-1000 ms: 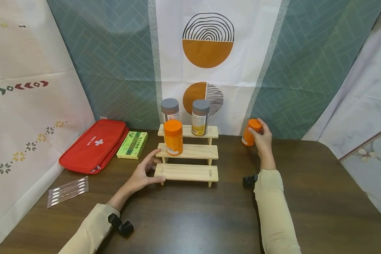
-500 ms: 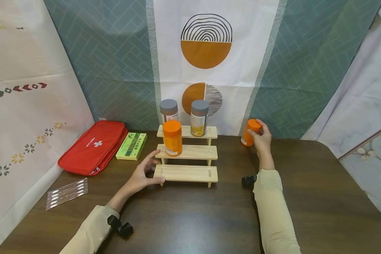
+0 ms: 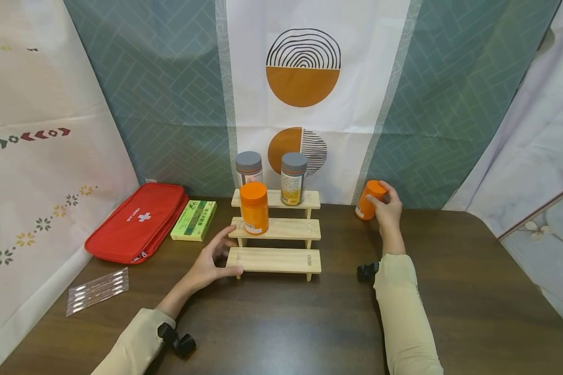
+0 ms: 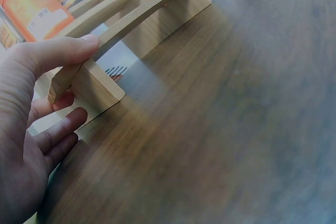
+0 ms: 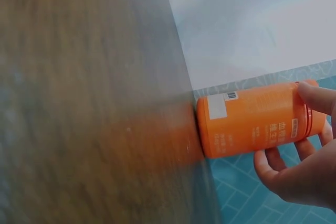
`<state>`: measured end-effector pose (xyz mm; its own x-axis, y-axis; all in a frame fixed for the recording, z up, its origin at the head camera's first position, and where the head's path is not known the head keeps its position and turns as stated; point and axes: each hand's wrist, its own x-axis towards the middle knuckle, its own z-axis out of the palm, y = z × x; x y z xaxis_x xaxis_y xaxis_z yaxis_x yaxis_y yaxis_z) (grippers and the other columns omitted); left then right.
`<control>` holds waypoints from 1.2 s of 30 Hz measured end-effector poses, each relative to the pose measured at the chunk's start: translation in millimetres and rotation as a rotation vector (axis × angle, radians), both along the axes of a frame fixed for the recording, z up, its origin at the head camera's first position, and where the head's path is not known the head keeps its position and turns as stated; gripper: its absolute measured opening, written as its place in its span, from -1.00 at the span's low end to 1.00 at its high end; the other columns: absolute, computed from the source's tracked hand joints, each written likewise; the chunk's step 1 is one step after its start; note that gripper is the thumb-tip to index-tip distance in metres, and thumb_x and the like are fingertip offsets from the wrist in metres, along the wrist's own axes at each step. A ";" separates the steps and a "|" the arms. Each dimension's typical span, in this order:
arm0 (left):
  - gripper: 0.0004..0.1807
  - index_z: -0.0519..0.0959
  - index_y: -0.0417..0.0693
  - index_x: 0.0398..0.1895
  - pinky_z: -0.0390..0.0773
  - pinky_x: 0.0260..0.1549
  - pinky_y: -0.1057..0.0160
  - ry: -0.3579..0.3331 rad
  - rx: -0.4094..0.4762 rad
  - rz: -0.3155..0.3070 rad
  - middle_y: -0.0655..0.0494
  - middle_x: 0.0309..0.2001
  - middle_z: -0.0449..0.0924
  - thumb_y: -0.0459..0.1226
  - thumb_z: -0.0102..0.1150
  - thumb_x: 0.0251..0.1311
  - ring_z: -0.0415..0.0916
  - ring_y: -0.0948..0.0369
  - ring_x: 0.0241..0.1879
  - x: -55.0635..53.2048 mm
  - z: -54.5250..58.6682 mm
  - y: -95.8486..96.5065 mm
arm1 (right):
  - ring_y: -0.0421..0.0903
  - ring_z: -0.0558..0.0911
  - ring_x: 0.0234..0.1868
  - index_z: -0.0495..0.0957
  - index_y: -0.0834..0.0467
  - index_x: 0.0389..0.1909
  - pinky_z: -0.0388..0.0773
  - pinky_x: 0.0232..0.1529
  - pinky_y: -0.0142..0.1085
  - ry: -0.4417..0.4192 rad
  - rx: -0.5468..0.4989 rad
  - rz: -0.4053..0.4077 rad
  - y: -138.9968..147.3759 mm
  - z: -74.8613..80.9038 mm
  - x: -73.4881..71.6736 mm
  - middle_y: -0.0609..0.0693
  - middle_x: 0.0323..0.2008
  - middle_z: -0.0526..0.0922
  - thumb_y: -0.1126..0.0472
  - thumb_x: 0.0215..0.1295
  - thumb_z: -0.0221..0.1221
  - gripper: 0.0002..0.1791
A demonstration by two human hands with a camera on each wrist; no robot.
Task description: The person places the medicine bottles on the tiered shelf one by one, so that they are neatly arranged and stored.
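My left hand (image 3: pixel 211 263) grips the left end of a three-step wooden display stand (image 3: pixel 274 259). In the left wrist view its thumb (image 4: pixel 79 49) presses along the lowest board's edge while the other fingers curl at the stand's side. An orange supplement bottle (image 3: pixel 255 213) stands on the middle step. Two grey-lidded bottles, one on the left (image 3: pixel 249 169) and one on the right (image 3: pixel 293 185), occupy the top step. Over to the right, my right hand (image 3: pixel 388 211) holds a second orange bottle (image 5: pixel 252 121) around its cap end, the bottle's base right at the tabletop.
At the left lie a red first-aid pouch (image 3: pixel 138 221), a green-and-yellow box (image 3: pixel 194 220) and a clear packet of swabs (image 3: pixel 97 291). A hanging cloth (image 3: pixel 183 114) backs the dark wooden table (image 3: pixel 281 323).
The head view has tipped up slightly, so everything sits a little lower in it. Both hands keep their holds, with the stand and bottles in the same places.
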<state>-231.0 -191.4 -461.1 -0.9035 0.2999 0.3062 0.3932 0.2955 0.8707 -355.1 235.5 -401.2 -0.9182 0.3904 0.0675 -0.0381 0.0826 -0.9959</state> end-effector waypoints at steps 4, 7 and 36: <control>0.04 0.12 0.07 0.49 0.50 -0.11 0.32 -0.002 0.009 -0.001 -0.21 0.02 0.51 -0.38 0.48 -0.09 0.56 0.28 -0.20 1.0 -0.2 -0.2 | 0.07 0.31 0.37 0.28 0.05 0.41 0.26 0.42 -0.09 0.016 -0.023 0.002 1.8 1.2 0.3 0.04 0.45 0.25 0.35 0.32 0.18 -0.36; 0.04 0.12 0.07 0.49 0.50 -0.11 0.32 -0.002 0.013 -0.002 -0.21 0.02 0.51 -0.38 0.48 -0.09 0.56 0.28 -0.20 1.2 -0.1 -0.3 | 0.06 0.31 0.38 0.29 0.04 0.40 0.26 0.43 -0.10 0.027 -0.028 0.008 2.9 4.5 0.9 0.02 0.46 0.24 0.33 0.32 0.18 -0.37; 0.04 0.12 0.07 0.49 0.51 -0.11 0.33 0.004 0.005 -0.008 -0.20 0.01 0.52 -0.37 0.49 -0.08 0.57 0.27 -0.19 0.4 -0.5 -0.3 | -0.20 0.46 0.11 0.42 0.05 0.29 0.38 0.25 -0.31 0.324 -0.142 0.184 -4.3 63.5 34.1 -0.19 0.13 0.52 0.44 0.25 0.20 -0.42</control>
<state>-230.7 -191.7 -461.6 -0.8999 0.3050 0.3116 0.3990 0.2878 0.8706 -321.0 231.2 -337.7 -0.9137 0.2473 0.3226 -0.3537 -0.0928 -0.9308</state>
